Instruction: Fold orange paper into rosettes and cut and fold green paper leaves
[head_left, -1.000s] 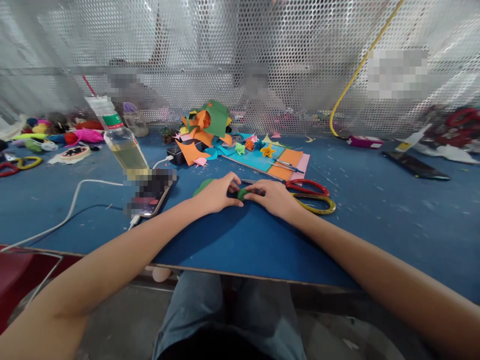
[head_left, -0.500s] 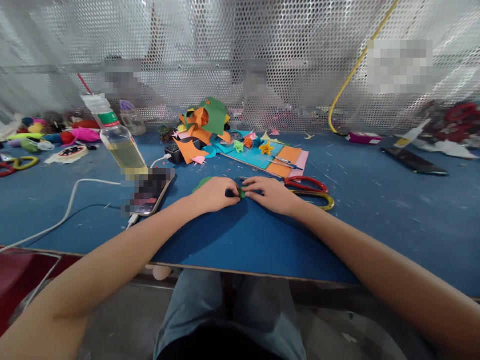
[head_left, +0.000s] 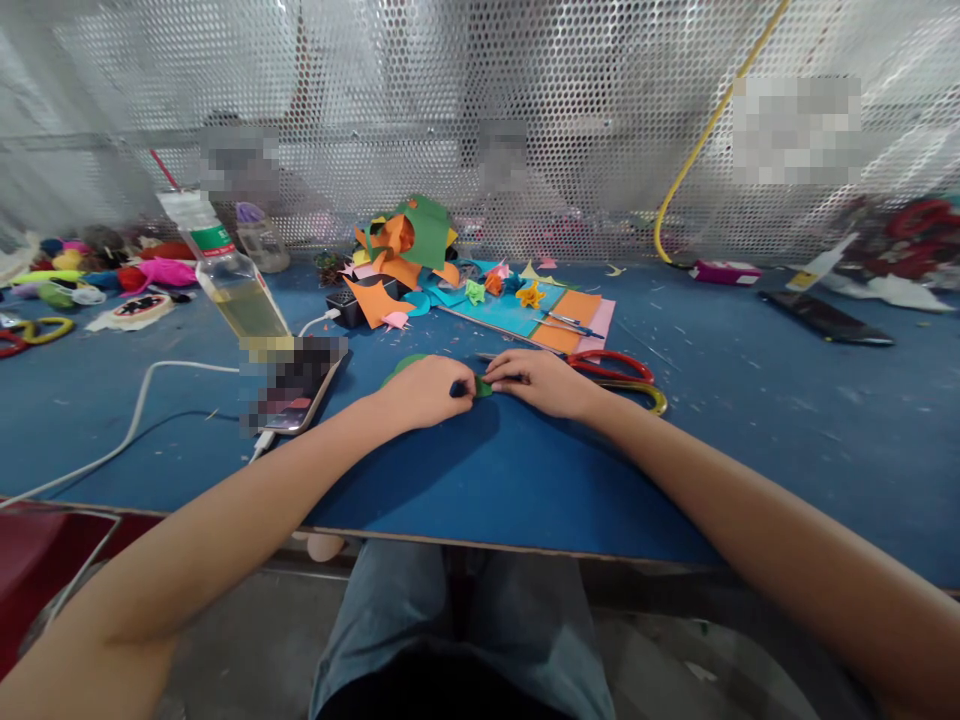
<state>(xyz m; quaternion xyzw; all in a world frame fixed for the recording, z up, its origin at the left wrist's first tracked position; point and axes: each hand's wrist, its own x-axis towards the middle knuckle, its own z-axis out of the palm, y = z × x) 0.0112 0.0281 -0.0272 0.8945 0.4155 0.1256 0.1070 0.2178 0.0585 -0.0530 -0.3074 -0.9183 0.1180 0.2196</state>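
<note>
Between my hands, just above the blue table (head_left: 450,490), is a small green paper piece (head_left: 484,386). My left hand (head_left: 431,391) pinches its left side with thumb and forefinger. The fingertips of my right hand (head_left: 536,382) are pressed together on its right edge. Another green paper (head_left: 405,366) lies partly under my left hand. Beside my right hand rest scissors with red and yellow handles (head_left: 615,368), their blades partly hidden behind it.
Behind my hands are colored paper sheets (head_left: 574,318), folded paper stars (head_left: 530,295) and a pile of scraps (head_left: 405,245). A phone (head_left: 300,385) with a white cable and a bottle (head_left: 236,280) stand left. A dark phone (head_left: 825,317) lies far right.
My fingers have shifted slightly on the green piece, and my right fingertips are closer together. The whole view has moved a little.
</note>
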